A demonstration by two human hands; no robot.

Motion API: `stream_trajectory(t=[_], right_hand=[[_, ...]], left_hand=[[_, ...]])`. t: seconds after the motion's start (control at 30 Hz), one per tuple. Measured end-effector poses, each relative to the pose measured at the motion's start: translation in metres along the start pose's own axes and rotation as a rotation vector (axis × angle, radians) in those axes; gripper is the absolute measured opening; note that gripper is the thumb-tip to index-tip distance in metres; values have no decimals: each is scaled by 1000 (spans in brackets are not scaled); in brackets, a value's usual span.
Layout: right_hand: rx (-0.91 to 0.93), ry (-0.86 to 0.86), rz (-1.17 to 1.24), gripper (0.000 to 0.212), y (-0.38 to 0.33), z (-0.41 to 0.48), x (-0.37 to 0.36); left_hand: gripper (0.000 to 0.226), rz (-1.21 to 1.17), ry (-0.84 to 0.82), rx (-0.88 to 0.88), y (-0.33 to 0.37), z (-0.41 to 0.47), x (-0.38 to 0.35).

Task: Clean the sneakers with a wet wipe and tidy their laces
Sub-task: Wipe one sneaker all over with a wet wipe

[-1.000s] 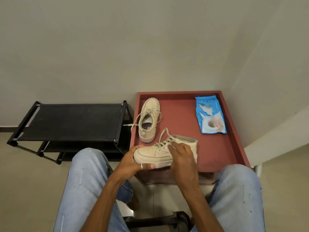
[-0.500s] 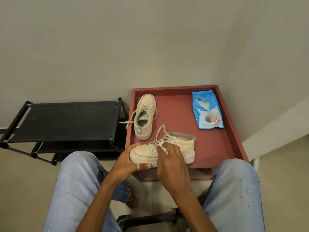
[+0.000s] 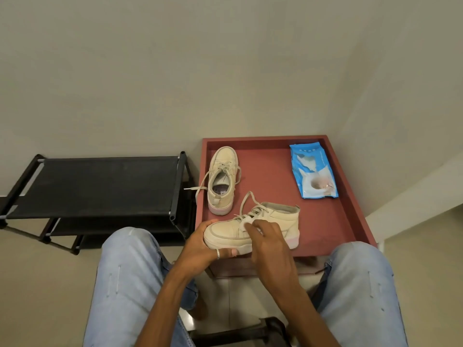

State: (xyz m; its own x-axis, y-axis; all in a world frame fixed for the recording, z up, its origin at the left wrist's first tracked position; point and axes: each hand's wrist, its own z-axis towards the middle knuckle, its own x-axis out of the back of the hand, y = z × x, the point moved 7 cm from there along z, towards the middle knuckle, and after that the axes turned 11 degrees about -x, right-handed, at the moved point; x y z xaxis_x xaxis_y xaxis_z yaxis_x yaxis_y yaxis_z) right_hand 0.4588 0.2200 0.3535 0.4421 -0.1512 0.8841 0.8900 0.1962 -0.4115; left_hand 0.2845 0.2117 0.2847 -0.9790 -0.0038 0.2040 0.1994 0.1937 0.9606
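A cream sneaker [image 3: 280, 221] lies sideways at the front edge of the red tray table [image 3: 333, 229], toe to the left. My left hand [image 3: 203, 249] grips its toe and sole. My right hand [image 3: 268, 241] presses a small white wet wipe [image 3: 246, 219] against the sneaker's side by the laces, fingers curled round the wipe. The second cream sneaker [image 3: 223, 180] stands behind it, toe toward the wall, with one loose lace hanging over the tray's left edge. A blue pack of wet wipes [image 3: 313, 169] lies at the tray's back right.
A black shoe rack [image 3: 100, 186] stands to the left of the tray against the wall. My knees in light jeans [image 3: 125, 284] flank the tray's front. A dark stool frame [image 3: 238, 334] shows below between my legs. Walls close in behind and at right.
My right hand has slid with the wipe leftward along the sneaker's side toward the laces. My left hand keeps its hold on the toe. The view has shifted slightly.
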Motion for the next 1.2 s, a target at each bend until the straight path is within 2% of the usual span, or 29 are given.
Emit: stream_trajectory(t=[0.1,0.2,0.3,0.4,0.53,0.6,0.73,0.77,0.97,1.03,1.13,1.2], right_hand=[[-30,34,-62,49,16,4,2],[-224,134,-39,51,62,15,13],[-353,139,-13,52,83,17,17],[-233,166,30,47,60,11,13],[-9,65,44,51,18,-3,-4],[-2,75,18,51,22,0,-1],[-226,194,25,54,72,13,15],[-232,201,29,54,72,14,16],[49,51,-36,51,9,-1,-2],[-28,91,-26,53,27,6,3],[-242,178,14,57,73,15,13],[-264,182,21,58,78,16,13]], left_hand=[[83,-10,2,6,-1,1,1],[81,-30,6,14,-4,1,1],[81,-52,6,21,-5,2,1],[77,-51,13,25,-5,2,1],[81,-42,5,22,-6,2,1],[84,-36,2,24,-7,1,1],[80,-37,5,24,-7,1,0],[79,-37,6,21,-6,0,0],[82,-8,-5,9,-3,0,0],[81,-11,-5,8,-2,-1,0],[78,-19,-2,14,-1,-1,-1],[77,-23,2,17,0,-1,-1]])
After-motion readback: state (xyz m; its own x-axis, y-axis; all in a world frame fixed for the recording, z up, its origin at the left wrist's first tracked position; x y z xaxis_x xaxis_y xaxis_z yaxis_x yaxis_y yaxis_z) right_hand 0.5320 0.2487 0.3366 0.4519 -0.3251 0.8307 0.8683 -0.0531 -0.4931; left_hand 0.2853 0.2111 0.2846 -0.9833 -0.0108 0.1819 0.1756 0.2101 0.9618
